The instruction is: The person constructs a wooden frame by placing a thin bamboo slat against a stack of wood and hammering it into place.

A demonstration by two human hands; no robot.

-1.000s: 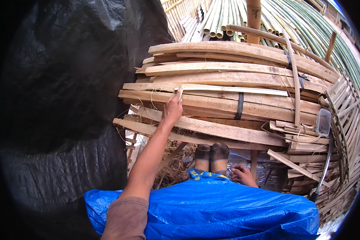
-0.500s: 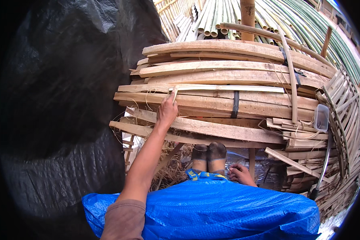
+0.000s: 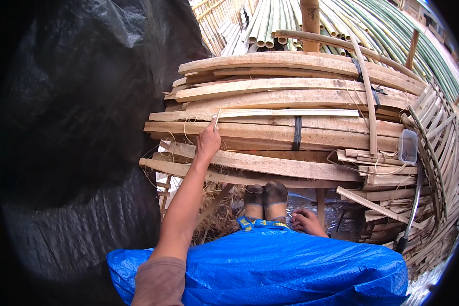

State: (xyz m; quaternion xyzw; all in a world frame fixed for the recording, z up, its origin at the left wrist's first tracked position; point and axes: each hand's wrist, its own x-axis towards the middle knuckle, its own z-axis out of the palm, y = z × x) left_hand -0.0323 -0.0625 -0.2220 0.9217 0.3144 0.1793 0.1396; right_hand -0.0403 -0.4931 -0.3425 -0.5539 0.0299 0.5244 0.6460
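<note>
My left hand (image 3: 208, 142) reaches forward over the stacked timber, its fingers closed round a short pale bamboo stick (image 3: 218, 118) that points away from me. The stick's tip meets a long, thin whitish bamboo strip (image 3: 311, 112), which lies crosswise on the wooden planks (image 3: 260, 131). Down by my boots (image 3: 275, 196), my right hand (image 3: 307, 222) rests with its fingers loosely bent and a little apart. Nothing shows in it. Blue plastic sheeting (image 3: 285, 260) covers my lap.
Black sheeting (image 3: 86, 127) hangs at the left. A clear plastic tub (image 3: 407, 147), a long-bladed tool (image 3: 415, 206) and piles of split strips (image 3: 387, 199) are on the right. Beyond the planks stand a post (image 3: 310, 23) and many green bamboo poles (image 3: 357, 20).
My left hand has shifted slightly left and toward me with the short stick. The view has moved a little; my right hand stays in place.
</note>
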